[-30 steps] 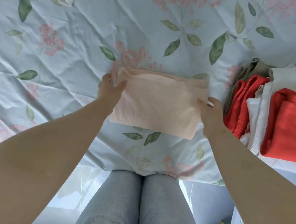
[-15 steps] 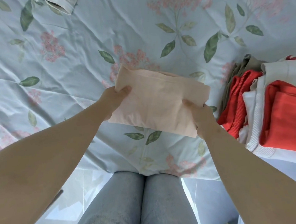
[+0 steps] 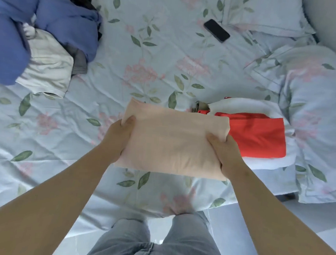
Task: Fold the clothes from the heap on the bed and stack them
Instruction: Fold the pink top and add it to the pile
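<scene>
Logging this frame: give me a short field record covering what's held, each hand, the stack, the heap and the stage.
Held: folded peach garment, gripped at both ends
Left hand: grips its left edge, thumb on top
Right hand: grips its right edge, thumb on top
Stack: red garment on a white garment, right of centre; the peach edge overlaps it in view
Heap: blue, white and dark clothes, unfolded, far left
Other: black phone on floral bedsheet; pillow at right
Stage: folded, not yet stacked

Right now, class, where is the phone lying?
Head view: the phone lies on the bedspread, upper right of centre, just left of the pillow.
</scene>
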A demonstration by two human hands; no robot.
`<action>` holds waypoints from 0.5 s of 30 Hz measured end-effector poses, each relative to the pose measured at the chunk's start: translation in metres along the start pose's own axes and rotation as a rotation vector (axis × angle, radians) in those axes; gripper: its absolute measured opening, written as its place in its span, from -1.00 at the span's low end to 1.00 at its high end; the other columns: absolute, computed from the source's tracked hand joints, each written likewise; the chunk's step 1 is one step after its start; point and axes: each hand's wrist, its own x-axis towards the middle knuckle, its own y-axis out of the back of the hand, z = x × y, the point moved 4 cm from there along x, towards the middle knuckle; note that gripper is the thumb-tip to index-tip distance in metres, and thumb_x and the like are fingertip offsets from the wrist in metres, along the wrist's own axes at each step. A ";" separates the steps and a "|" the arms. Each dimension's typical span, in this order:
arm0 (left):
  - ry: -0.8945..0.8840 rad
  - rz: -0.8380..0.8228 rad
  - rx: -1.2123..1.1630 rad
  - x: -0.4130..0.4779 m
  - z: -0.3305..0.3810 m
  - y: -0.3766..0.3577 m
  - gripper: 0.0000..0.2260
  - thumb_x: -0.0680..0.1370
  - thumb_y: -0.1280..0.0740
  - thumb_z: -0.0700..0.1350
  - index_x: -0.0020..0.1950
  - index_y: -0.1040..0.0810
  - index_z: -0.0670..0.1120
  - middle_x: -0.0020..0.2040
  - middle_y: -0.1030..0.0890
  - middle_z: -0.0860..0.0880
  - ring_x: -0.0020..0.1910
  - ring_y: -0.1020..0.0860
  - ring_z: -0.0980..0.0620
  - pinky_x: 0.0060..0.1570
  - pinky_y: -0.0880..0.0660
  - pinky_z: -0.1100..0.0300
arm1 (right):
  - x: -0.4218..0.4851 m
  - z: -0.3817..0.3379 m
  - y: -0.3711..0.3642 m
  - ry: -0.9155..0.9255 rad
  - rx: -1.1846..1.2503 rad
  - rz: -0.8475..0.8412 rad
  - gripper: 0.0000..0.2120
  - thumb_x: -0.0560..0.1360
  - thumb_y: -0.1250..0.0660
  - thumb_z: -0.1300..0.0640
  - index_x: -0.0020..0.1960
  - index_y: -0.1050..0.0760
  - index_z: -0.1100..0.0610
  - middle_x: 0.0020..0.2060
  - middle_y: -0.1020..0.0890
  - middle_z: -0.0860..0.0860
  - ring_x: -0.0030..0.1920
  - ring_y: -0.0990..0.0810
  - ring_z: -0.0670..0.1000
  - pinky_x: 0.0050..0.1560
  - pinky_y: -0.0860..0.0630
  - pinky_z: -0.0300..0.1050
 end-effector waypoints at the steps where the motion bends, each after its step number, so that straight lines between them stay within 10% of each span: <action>1: -0.019 -0.002 0.008 -0.004 0.007 -0.016 -0.61 0.60 -0.14 0.16 0.25 -0.47 -0.08 0.04 -0.58 -0.04 0.02 -0.54 -0.10 0.08 -0.47 -0.02 | 0.002 -0.006 0.017 0.017 0.005 0.010 -0.90 0.50 -0.36 0.08 -0.03 -0.49 -0.09 -0.11 -0.62 -0.17 -0.15 -0.59 -0.17 -0.30 -0.48 -0.29; 15: -0.038 0.063 -0.011 -0.021 0.048 -0.265 -0.75 0.63 -0.09 0.07 0.06 -0.43 -0.06 -0.09 -0.50 0.04 -0.13 -0.46 0.02 -0.17 -0.35 0.16 | 0.100 -0.030 0.245 0.037 -0.181 0.070 -0.81 0.53 -0.30 0.08 0.13 -0.40 0.04 -0.01 -0.55 -0.04 -0.09 -0.51 -0.02 -0.02 -0.40 -0.09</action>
